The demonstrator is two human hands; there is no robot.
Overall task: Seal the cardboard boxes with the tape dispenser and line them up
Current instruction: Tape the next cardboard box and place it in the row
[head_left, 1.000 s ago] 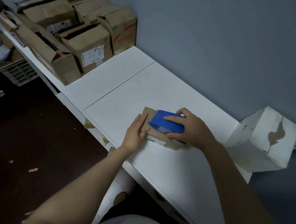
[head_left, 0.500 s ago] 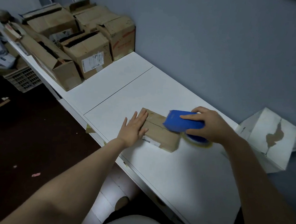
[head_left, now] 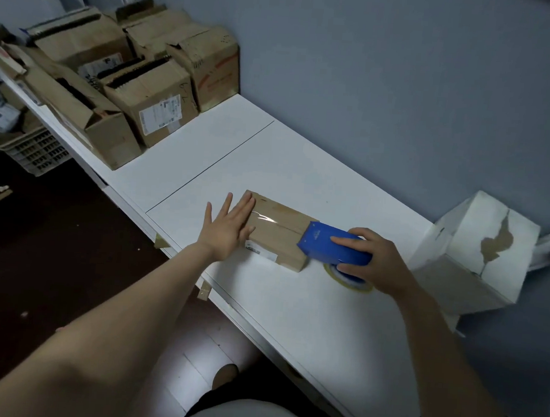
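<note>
A small flat cardboard box lies on the white table, with a glossy strip of clear tape running along its top seam. My left hand lies flat with straight fingers on the box's left end. My right hand grips the blue tape dispenser, whose front sits at the box's right end. The tape roll shows under the dispenser, down near the tabletop.
Several larger worn cardboard boxes crowd the table's far left end. A white, peeling box stands at the right by the grey wall. A plastic crate sits under the table at left; dark floor lies in front.
My right hand has drawn the dispenser rightward along the box top to its right end, leaving tape behind. My left hand has flattened out on the left end.
</note>
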